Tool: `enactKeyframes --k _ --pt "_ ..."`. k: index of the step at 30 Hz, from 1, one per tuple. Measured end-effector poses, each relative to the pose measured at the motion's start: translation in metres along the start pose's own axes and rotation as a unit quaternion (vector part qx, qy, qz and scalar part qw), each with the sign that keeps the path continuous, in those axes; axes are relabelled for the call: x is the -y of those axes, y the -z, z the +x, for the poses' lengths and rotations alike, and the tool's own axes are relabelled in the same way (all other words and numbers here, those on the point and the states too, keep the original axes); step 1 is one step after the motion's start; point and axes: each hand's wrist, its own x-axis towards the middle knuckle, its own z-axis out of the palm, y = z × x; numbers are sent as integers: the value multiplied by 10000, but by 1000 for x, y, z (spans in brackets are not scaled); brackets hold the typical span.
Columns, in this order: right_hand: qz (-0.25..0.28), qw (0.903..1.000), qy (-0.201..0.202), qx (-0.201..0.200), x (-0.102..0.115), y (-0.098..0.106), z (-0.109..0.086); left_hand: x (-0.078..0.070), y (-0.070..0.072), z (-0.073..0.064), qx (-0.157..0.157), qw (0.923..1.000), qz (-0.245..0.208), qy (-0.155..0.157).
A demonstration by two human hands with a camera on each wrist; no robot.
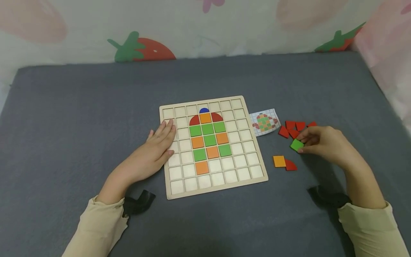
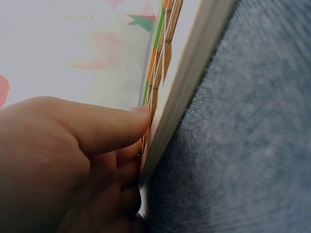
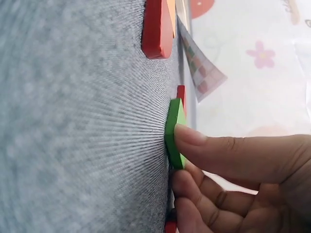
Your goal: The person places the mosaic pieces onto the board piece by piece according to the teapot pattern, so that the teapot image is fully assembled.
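My right hand (image 1: 327,144) pinches a green square tile (image 1: 297,144) between thumb and fingers, at the cloth to the right of the board. In the right wrist view the thumb lies on that tile's face, low against the cloth. My left hand (image 1: 149,153) rests with extended fingers on the left edge of a wooden grid board (image 1: 231,177). Green and orange squares, two red quarter-circles and a blue half-circle (image 1: 204,110) fill some of the board's cells. Several red tiles (image 1: 283,132) lie just beyond the right fingers.
A printed pattern card (image 1: 265,122) sticks out from the board's right side, its end curled up. Nearer on the cloth lie an orange square (image 1: 279,161) and a red quarter-circle (image 1: 290,165). Grey cloth (image 1: 80,114) covers the table, with a strawberry-print curtain (image 1: 224,32) behind.
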Motion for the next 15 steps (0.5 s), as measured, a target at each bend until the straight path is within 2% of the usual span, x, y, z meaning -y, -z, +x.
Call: enactKeyframes --k 4,15 --pt "87 9999 42 103 2 -1 0 0 0 -1 -5 10000 -25 -1" --pt "159 9990 424 66 7 -3 -1 0 0 0 3 10000 -37 52"
